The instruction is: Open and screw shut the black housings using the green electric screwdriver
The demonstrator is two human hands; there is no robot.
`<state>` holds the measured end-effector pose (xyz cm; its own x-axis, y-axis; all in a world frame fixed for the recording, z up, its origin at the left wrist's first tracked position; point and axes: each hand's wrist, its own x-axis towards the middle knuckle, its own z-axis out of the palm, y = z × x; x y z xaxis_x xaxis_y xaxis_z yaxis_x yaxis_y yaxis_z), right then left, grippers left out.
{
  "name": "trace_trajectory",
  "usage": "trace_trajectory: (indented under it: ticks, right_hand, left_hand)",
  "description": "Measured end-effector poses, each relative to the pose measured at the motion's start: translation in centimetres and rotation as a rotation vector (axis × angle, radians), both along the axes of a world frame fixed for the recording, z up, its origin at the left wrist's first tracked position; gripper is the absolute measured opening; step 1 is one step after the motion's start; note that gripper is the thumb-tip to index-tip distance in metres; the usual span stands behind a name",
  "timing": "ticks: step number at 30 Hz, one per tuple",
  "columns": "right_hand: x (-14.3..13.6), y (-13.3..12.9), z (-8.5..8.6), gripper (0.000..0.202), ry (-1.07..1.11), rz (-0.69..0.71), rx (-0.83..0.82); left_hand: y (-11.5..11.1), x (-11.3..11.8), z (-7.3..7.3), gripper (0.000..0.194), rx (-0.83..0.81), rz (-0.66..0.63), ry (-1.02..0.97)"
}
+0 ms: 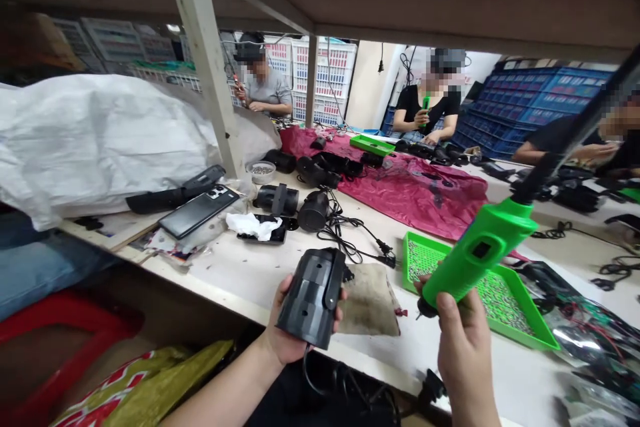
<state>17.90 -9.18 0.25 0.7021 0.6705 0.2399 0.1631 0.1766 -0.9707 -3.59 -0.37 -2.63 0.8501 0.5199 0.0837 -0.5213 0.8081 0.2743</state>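
My left hand (pixel 281 337) is wrapped round a black cylindrical lamp housing (pixel 307 293) with a side bracket, held over the table's front edge. A black cable hangs from its lower end. In my right hand (pixel 463 327) is a green electric screwdriver (pixel 477 250), its bit pointing down and left, apart from the housing. Its black cord runs up to the upper right. Just behind it lies a green tray (pixel 543 335) of small metal screws. A stained brown cloth pad (pixel 373 300) rests on the table beside the housing.
Black housings (pixel 277 199) with plug cables (pixel 350 227) lie farther back, near a phone (pixel 199 210) and a tub of small parts (pixel 261 171). Circuit boards and wires (pixel 590 313) sit at right. A shelf post (pixel 205 60) stands at left; co-workers sit across the table.
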Motion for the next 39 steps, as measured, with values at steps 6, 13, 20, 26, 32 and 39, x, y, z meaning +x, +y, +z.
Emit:
trace_trajectory:
  ticks: [6, 13, 20, 26, 32, 39]
  right_hand:
    - [-1.0, -0.2, -0.2, 0.058, -0.078, -0.138, 0.067]
    - [-1.3, -0.1, 0.4, 0.049, -0.109, -0.081, 0.034]
    - [-2.4, -0.6, 0.0, 0.043, -0.161, -0.058, -0.012]
    - [-5.0, 0.0, 0.0, 0.040, -0.138, 0.172, 0.036]
    - [-7.6, -0.5, -0.6, 0.055, -0.116, 0.187, 0.226]
    - [-7.9, -2.4, -1.7, 0.040, -0.040, -0.040, 0.375]
  left_hand:
    - [-0.6, -0.2, -1.3, 0.065, 0.123, 0.008, 0.112]
    - [-1.1, -0.1, -1.7, 0.049, 0.245, 0.029, 0.228]
    - [-1.6, 0.3, -0.7, 0.078, 0.341, 0.114, 0.298]
    - [-2.6, 1.0, 0.1, 0.100, 0.733, 0.211, 0.501]
    - [-5.9, 1.2, -2.0, 0.099, 1.055, 0.565, 0.698]
    - [-7.8, 1.5, -2.7, 0.104, 1.367, 0.812, 0.592]
